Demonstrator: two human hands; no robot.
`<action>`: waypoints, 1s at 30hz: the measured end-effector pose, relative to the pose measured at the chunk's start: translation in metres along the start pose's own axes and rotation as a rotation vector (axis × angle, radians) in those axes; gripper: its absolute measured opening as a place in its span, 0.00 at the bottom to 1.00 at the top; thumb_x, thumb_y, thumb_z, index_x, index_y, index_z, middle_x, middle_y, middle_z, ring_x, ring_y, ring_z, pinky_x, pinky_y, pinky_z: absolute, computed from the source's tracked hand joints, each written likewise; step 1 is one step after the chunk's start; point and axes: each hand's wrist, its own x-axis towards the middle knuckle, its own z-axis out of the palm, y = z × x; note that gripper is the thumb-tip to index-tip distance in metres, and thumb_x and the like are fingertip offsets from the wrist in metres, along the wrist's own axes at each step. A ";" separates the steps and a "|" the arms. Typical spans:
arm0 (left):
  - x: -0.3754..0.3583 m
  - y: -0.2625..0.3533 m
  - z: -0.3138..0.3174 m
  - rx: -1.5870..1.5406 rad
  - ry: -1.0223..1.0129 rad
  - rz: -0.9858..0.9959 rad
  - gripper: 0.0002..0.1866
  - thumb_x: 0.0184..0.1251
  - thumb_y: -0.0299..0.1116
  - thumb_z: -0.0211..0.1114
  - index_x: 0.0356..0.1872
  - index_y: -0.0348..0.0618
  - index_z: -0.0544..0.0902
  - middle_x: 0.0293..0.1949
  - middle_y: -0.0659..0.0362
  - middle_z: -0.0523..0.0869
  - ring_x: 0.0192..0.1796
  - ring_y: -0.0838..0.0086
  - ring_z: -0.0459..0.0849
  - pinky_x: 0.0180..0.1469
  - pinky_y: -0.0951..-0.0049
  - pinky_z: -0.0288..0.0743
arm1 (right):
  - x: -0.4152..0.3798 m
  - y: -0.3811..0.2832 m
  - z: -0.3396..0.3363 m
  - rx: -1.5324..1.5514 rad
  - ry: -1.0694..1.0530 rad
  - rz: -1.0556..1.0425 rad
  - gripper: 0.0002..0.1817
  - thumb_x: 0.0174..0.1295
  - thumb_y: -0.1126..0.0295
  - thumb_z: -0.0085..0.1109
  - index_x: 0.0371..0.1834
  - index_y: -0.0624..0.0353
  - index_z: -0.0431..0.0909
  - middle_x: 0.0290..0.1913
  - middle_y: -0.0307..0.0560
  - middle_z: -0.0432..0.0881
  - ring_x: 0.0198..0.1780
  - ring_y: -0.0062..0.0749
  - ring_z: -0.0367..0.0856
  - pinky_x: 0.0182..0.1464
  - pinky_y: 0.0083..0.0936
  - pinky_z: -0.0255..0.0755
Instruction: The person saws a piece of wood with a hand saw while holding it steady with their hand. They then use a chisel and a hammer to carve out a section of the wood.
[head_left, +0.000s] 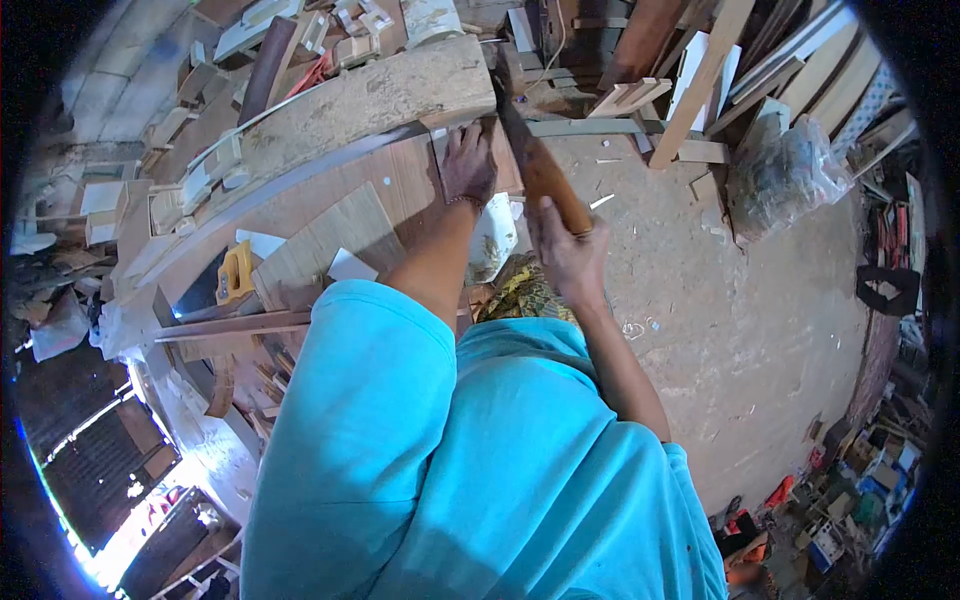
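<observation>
Wooden-handled tool (556, 187): in the right hand, just right of the board; its dark, narrow far part reaches past the near end of the thick beam (370, 95).
Right hand (570, 250): fingers curled closed around the wooden handle, close to its near end.
Left hand (467, 165): laid palm down on the board, fingers partly open and pointing away from the body — pressed flat rather than wrapped around anything. A thin band circles the wrist.
Board (508, 165): reddish brown, under and beside the left hand, between it and the tool.
Left side: yellow-handled saw (235, 272) lying near a pale wood panel (330, 245) — offcuts scattered around.
Right side: clear plastic bag (790, 180) near leaning lengths of timber (708, 85), with a dusty floor (740, 330) below.
</observation>
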 end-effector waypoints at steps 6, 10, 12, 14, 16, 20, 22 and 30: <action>0.003 -0.005 0.004 0.003 -0.159 -0.016 0.22 0.53 0.31 0.54 0.52 0.43 0.72 0.54 0.56 0.69 0.61 0.59 0.63 0.58 0.49 0.60 | 0.002 0.002 0.000 -0.102 0.020 -0.136 0.12 0.56 0.66 0.60 0.31 0.68 0.78 0.17 0.49 0.75 0.20 0.21 0.71 0.23 0.26 0.66; 0.000 -0.002 0.009 -0.061 0.075 0.043 0.18 0.49 0.27 0.57 0.45 0.42 0.76 0.45 0.55 0.72 0.52 0.56 0.68 0.55 0.62 0.68 | -0.002 -0.004 0.004 -0.191 0.040 -0.178 0.12 0.56 0.66 0.61 0.31 0.68 0.79 0.17 0.54 0.76 0.20 0.24 0.73 0.24 0.27 0.67; 0.002 -0.005 0.017 -0.018 0.144 0.050 0.19 0.49 0.27 0.56 0.47 0.44 0.75 0.43 0.55 0.72 0.51 0.56 0.69 0.54 0.62 0.69 | -0.006 -0.010 0.003 -0.242 0.004 -0.161 0.11 0.58 0.68 0.59 0.31 0.69 0.77 0.20 0.45 0.76 0.22 0.19 0.72 0.24 0.20 0.66; 0.001 -0.007 0.018 -0.029 0.140 0.060 0.19 0.49 0.27 0.56 0.47 0.43 0.75 0.44 0.55 0.72 0.51 0.56 0.69 0.54 0.62 0.69 | -0.009 -0.016 0.005 -0.291 -0.033 -0.144 0.10 0.61 0.70 0.57 0.31 0.69 0.76 0.22 0.37 0.76 0.25 0.14 0.71 0.24 0.13 0.65; 0.001 -0.011 0.027 -0.041 0.134 0.072 0.19 0.49 0.27 0.56 0.46 0.43 0.75 0.44 0.55 0.72 0.50 0.57 0.69 0.54 0.62 0.69 | -0.012 -0.020 0.007 -0.303 0.031 -0.200 0.12 0.55 0.67 0.61 0.31 0.68 0.78 0.17 0.54 0.75 0.21 0.23 0.72 0.25 0.28 0.67; 0.001 -0.011 0.023 -0.091 0.137 0.042 0.18 0.50 0.27 0.55 0.46 0.42 0.75 0.46 0.54 0.73 0.52 0.55 0.69 0.54 0.61 0.68 | -0.012 -0.016 0.007 -0.303 -0.003 -0.157 0.11 0.56 0.68 0.60 0.30 0.68 0.78 0.17 0.54 0.75 0.21 0.23 0.71 0.25 0.28 0.67; 0.000 -0.012 0.025 -0.044 0.067 0.049 0.17 0.50 0.27 0.55 0.45 0.41 0.75 0.46 0.54 0.73 0.53 0.54 0.70 0.55 0.60 0.68 | -0.011 -0.012 0.008 -0.240 -0.001 -0.145 0.11 0.56 0.68 0.60 0.29 0.68 0.77 0.17 0.53 0.74 0.20 0.23 0.68 0.24 0.28 0.67; 0.003 -0.017 0.044 -0.162 0.328 0.108 0.18 0.50 0.26 0.54 0.46 0.43 0.76 0.45 0.54 0.74 0.51 0.56 0.71 0.56 0.62 0.68 | 0.018 -0.023 0.029 -0.318 0.035 -0.227 0.14 0.56 0.66 0.60 0.28 0.70 0.76 0.16 0.56 0.73 0.19 0.26 0.69 0.25 0.32 0.66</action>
